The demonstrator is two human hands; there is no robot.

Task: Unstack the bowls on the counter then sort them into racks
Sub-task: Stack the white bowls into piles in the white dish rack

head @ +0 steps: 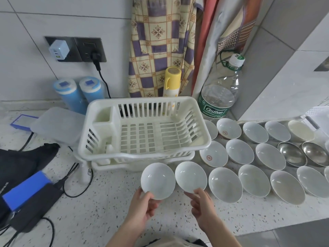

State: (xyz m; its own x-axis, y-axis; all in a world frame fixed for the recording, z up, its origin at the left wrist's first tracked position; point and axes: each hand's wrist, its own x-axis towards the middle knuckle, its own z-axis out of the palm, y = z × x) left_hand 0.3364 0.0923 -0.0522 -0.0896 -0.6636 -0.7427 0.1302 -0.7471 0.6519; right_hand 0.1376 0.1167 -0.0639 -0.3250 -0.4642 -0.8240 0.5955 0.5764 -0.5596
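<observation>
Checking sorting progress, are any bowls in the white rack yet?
No, the white rack holds no bowls; each hand holds one white bowl in front of it.

Rack (144, 129): white slotted plastic, upright, seated on a second rack (142, 164), nothing in it, cutlery cup at its left end. You hold two white bowls in front of the rack, tilted, mouths facing you: left bowl (158, 180), right bowl (190, 177), rims nearly touching. Right of the rack, more white bowls (240, 151) sit singly in rows, mouths up; two steel bowls (292, 156) overlap farther right.
</observation>
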